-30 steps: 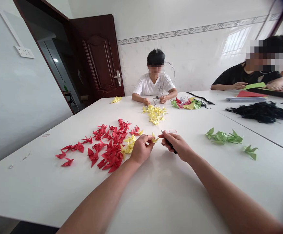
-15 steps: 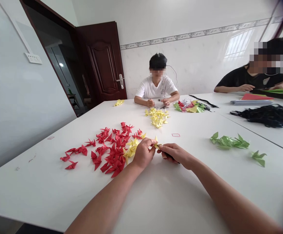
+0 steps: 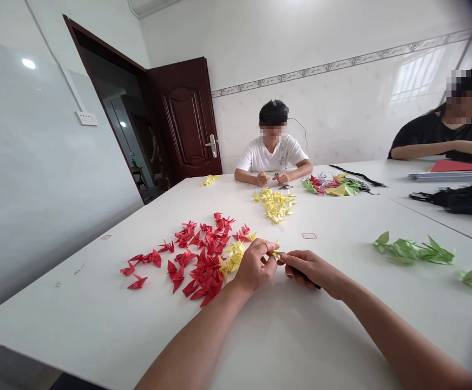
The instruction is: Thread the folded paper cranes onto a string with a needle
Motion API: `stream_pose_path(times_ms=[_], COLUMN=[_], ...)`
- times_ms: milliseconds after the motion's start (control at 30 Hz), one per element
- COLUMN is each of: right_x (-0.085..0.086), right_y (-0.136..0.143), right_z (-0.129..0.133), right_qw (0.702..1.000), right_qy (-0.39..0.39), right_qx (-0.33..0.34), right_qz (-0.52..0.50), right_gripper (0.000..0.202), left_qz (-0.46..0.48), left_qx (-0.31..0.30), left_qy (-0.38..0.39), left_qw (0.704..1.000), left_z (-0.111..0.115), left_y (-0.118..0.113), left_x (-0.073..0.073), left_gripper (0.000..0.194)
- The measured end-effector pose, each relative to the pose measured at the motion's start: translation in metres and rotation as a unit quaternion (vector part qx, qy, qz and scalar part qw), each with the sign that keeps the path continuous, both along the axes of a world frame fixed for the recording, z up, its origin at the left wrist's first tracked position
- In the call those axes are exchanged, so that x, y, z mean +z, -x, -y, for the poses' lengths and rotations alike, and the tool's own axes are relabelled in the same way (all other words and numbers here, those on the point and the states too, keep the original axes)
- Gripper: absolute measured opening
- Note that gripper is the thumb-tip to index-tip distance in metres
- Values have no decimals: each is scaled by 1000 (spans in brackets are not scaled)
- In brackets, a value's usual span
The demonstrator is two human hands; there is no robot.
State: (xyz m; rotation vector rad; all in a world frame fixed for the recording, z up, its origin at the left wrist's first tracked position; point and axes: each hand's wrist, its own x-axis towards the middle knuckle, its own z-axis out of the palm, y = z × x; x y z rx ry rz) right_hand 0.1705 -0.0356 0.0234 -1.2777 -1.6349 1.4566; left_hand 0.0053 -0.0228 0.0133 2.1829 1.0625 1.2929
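Between the fingertips of my left hand [image 3: 257, 266] is a small yellow folded paper crane [image 3: 275, 253], partly covered by the fingers. My right hand [image 3: 311, 266] is closed around a slim black-handled tool [image 3: 312, 282]; its front end meets the crane, and I cannot make out its kind. Both hands are close together just above the table. Yellow paper cranes [image 3: 233, 255] lie right beside my left hand. To their left spreads a heap of red paper cranes [image 3: 208, 271].
Green paper cranes [image 3: 406, 251] lie on the white table [image 3: 301, 336] at right. Farther back are more yellow cranes [image 3: 275, 205], a mixed colourful pile [image 3: 337, 185] and black cords [image 3: 459, 200]. A person in white [image 3: 274, 154] sits opposite; another in black [image 3: 426, 138] sits at right.
My view has turned slightly left, so everything appears shifted right and lower. Both hands keep their hold on the crane and the tool. The hands of the person in black have moved.
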Motion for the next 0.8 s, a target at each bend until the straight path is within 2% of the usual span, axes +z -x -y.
stream_pose_path(times_ms=[133,433,600,800], right_x=[-1,-5,-5,-3], right_y=[0,-4,-4,-5], right_z=[0,-3,-4,-4], right_qw=[1000,999,999,999], right_qy=[-1,0,10,10], right_qx=[-1,4,-1,-20], right_qz=[12,40,49,50], right_gripper=[43,38,40,42], left_qz=[14,8,-6,8], left_qx=[-9,6,22,5], left_qy=[23,2,-7,-39], left_qw=[1000,1000,1000,999], left_z=[3,-3,-4,-7], left_y=[1,-2,-1,-3], left_x=[3,-8,-8,-9], left_gripper=[26,28,27,25])
